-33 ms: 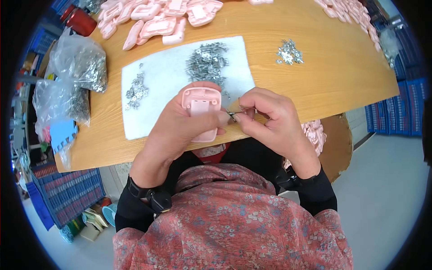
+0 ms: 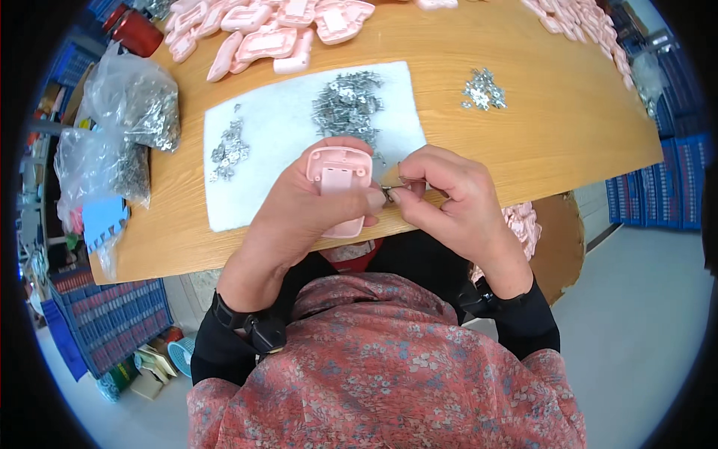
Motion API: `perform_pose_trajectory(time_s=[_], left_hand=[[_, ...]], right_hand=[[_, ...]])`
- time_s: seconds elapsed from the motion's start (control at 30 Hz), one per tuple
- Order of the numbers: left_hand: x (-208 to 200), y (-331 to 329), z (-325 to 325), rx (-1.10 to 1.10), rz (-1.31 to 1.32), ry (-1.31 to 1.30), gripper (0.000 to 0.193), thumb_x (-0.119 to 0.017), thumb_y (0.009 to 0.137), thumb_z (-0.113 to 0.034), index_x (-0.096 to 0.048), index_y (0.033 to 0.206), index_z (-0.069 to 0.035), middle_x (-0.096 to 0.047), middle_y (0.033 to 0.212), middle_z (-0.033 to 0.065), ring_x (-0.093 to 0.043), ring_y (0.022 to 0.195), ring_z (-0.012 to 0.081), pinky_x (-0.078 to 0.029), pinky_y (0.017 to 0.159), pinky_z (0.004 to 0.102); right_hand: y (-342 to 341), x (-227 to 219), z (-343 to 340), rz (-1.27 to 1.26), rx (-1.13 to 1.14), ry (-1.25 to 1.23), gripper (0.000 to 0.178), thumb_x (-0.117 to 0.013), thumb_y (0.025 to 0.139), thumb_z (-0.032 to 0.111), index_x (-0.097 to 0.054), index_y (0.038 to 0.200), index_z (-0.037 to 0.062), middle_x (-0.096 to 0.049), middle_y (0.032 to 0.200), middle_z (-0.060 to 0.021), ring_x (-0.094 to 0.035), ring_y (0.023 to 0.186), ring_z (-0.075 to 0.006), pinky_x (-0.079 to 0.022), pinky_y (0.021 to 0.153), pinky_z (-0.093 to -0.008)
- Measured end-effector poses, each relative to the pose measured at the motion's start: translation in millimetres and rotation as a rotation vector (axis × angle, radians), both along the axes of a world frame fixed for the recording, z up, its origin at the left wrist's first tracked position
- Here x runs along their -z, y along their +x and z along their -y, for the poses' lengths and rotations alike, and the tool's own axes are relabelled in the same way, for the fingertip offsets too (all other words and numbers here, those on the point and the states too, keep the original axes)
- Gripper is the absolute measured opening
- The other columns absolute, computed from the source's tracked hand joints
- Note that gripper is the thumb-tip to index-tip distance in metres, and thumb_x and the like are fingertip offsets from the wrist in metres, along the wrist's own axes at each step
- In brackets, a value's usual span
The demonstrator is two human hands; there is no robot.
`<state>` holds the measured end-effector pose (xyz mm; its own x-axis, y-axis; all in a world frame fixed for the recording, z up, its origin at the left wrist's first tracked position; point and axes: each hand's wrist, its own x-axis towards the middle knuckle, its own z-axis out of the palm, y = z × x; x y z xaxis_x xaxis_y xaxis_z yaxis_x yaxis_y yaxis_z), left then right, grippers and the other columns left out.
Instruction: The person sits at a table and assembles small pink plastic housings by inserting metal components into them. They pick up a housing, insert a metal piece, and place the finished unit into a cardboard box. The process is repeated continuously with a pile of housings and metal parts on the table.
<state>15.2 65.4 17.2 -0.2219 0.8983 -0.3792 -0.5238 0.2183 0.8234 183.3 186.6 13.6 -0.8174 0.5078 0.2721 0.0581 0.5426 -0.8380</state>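
Note:
A pale pink plastic casing (image 2: 338,179), its hollow inner side facing up, is gripped by my left hand (image 2: 299,198) over the table's near edge. My left thumb lies across the casing. Just to the right, my right hand (image 2: 452,191) pinches a small dark metal piece (image 2: 388,192) between thumb and fingertips. That piece is close by my left thumb tip; its exact shape is too small to tell. Beyond my hands, a dense heap of small metal pieces (image 2: 346,105) lies on a white cloth (image 2: 280,116), with a looser heap (image 2: 230,150) at its left.
Pink casings (image 2: 265,41) are piled at the far side, with more (image 2: 580,22) at far right. Another metal heap (image 2: 485,90) sits on the wooden table (image 2: 538,135). Plastic bags of metal pieces (image 2: 149,112) stand at left. Below the right edge, a carton (image 2: 561,232) holds pink pieces.
The whole table view has shifted very slightly to the right, and the casing in my left hand with it. My grips look the same.

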Motion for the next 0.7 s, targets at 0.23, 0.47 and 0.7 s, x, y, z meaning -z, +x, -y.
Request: perform_pose_trajectory(time_s=[0.23, 0.47, 0.7], left_hand=[[10, -8, 1, -0.126, 0.044, 0.046, 0.044, -0.072, 0.079, 0.004, -0.056, 0.120, -0.003, -0.064, 0.090, 0.0032, -0.066, 0.074, 0.0121, -0.054, 0.065, 0.0252], [18, -17, 8, -0.182, 0.051, 0.082, 0.045, -0.072, 0.079, 0.003, -0.055, 0.120, -0.003, -0.063, 0.090, 0.0037, -0.066, 0.071, 0.0129, -0.055, 0.064, 0.0252], [18, -37, 19, -0.107, 0.616, 0.283, 0.050, -0.049, 0.099, -0.027, -0.044, 0.142, -0.005, -0.062, 0.099, 0.0082, -0.065, 0.090, 0.0213, -0.058, 0.077, 0.0393]], right_hand=[[-23, -8, 7, 0.061, 0.063, -0.069, 0.011, -0.071, 0.084, 0.004, -0.063, 0.089, -0.0009, -0.061, 0.078, -0.0029, -0.055, 0.067, -0.0087, -0.045, 0.060, -0.0243], [-34, -2, 15, 0.148, 0.041, -0.573, 0.011, -0.065, 0.093, 0.008, -0.063, 0.098, -0.0016, -0.055, 0.081, 0.0063, -0.046, 0.073, -0.0013, -0.041, 0.065, -0.0194], [-37, -4, 9, 0.065, 0.014, -0.688, 0.010, -0.064, 0.094, 0.009, -0.061, 0.100, 0.0015, -0.054, 0.085, 0.0070, -0.047, 0.079, -0.0018, -0.041, 0.071, -0.0190]])
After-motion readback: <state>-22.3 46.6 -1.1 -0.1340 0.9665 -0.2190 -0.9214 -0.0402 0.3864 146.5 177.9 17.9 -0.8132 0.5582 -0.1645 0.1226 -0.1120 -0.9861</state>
